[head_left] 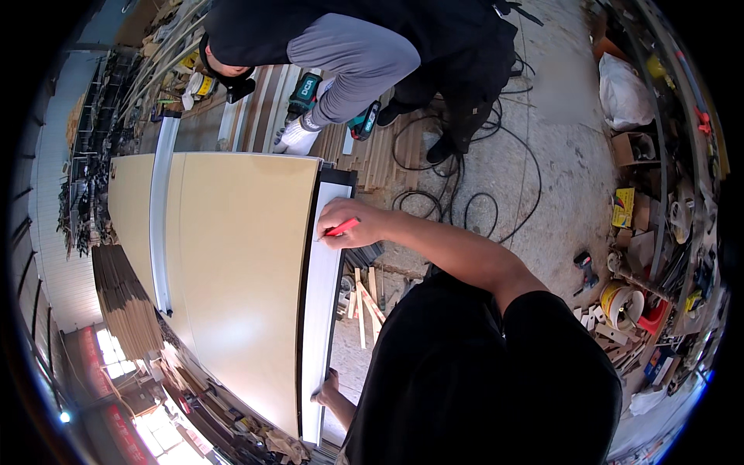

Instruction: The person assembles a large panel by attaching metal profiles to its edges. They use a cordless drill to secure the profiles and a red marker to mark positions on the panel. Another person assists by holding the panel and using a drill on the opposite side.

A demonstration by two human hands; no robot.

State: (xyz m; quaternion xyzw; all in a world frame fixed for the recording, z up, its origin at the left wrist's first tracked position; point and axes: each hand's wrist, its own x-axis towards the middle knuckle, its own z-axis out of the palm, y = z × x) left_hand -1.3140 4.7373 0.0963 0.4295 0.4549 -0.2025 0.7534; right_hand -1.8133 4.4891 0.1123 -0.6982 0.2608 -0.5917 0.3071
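Black shirt (480, 380) fills the foreground; beyond, the right hand (353, 212) pinches a red pencil (343, 227) over the white strip (321, 325), whose long axis runs twelve to six. Left hand (331, 385) touches near its six-o'clock end, grip hard to tell; tan panel (232, 248) lies at nine.

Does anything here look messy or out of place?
Yes. A black cable or hose sprawls in loose loops on the floor, right by the co-worker's shoe, like something to trip over. A cordless drill also lies on the floor, an odd spot for a tool. The cream panel shows no obvious damage.
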